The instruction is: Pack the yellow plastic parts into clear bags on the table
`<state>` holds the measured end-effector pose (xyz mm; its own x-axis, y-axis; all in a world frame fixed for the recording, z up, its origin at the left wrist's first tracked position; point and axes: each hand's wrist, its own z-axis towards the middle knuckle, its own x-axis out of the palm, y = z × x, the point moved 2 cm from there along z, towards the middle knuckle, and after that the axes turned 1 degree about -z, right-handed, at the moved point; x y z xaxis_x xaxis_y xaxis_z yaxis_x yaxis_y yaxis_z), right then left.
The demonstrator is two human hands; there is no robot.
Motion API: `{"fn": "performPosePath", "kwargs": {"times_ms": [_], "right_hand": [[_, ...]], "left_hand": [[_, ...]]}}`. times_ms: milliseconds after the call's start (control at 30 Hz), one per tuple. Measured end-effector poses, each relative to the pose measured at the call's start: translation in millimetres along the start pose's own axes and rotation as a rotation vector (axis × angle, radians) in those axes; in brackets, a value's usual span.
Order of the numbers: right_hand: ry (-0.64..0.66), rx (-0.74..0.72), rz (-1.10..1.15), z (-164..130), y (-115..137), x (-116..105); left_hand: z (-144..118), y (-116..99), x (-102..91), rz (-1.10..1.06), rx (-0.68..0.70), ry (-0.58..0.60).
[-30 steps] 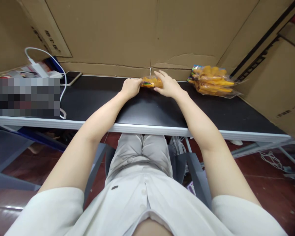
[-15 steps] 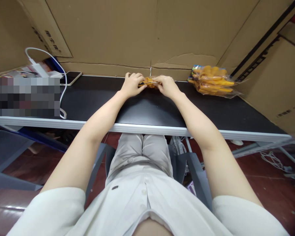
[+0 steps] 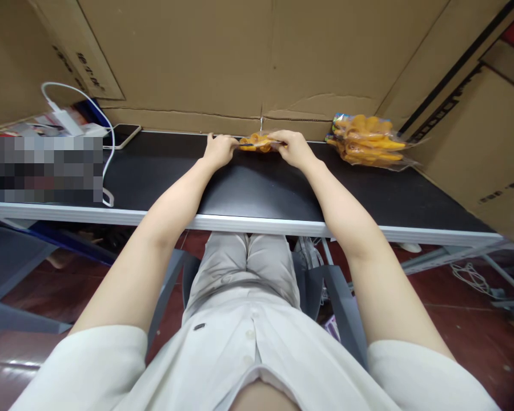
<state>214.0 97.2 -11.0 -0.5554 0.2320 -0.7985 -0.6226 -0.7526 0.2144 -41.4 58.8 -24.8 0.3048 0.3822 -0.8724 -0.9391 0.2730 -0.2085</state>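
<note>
1. Two hands meet at the far edge of the table (image 3: pixel 257 197): the left hand (image 3: pixel 219 149) and the right hand (image 3: pixel 294 149) each hold one end of a small packet (image 3: pixel 257 142) of orange snacks.
2. The packet sits between the hands, low over the black table top, close to the cardboard wall (image 3: pixel 240 63); whether it touches the table cannot be told.
3. Change: half a second ago the hands were bunched close together over the packet, knuckles nearly meeting. Now they are farther apart, the left hand shifted outward, and more of the packet shows between them.
4. A second ago the right hand lay flat and open on top of the packet; now its fingers are curled.
5. Grip, left: fingers pressed together on the packet's left end, pinching the wrapper.
6. Grip, right: fingers closed on the packet's right end, pinching it likewise.
7. Judgement: the wider spacing suggests that the wrapper is being pulled taut from both ends. No tear or opening can be seen; the packet is too small in view to tell.
8. The bigger bag (image 3: pixel 368 140) of the same orange snacks lies well apart to the right, in the same place as before.
9. At the left, a phone (image 3: pixel 122 135) and a white cable (image 3: pixel 107 123) lie unmoved.
</note>
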Motion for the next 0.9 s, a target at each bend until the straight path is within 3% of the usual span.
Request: {"fn": "performPosePath", "kwargs": {"times_ms": [233, 367, 500, 633, 900], "right_hand": [[-0.003, 0.109, -0.126, -6.8, 5.8, -14.4], [-0.057, 0.138, -0.124, -6.3, 8.8, -18.3], [-0.151, 0.14, -0.023, -1.0, 10.7, -16.0], [-0.218, 0.184, 0.095, 4.7, 10.4, -10.9], [-0.207, 0.177, 0.139, 5.2, 12.2, -14.8]], "left_hand": [[3.1, 1.1, -3.6, -0.155, -0.024, -0.099], [13.9, 6.2, 9.0, -0.418, -0.017, -0.228], [24.4, 6.9, 19.3, -0.663, -0.066, -0.252], [22.9, -0.5, 11.3, -0.668, -0.012, -0.322], [9.3, -8.3, -5.7, -0.53, 0.048, -0.353]]}}
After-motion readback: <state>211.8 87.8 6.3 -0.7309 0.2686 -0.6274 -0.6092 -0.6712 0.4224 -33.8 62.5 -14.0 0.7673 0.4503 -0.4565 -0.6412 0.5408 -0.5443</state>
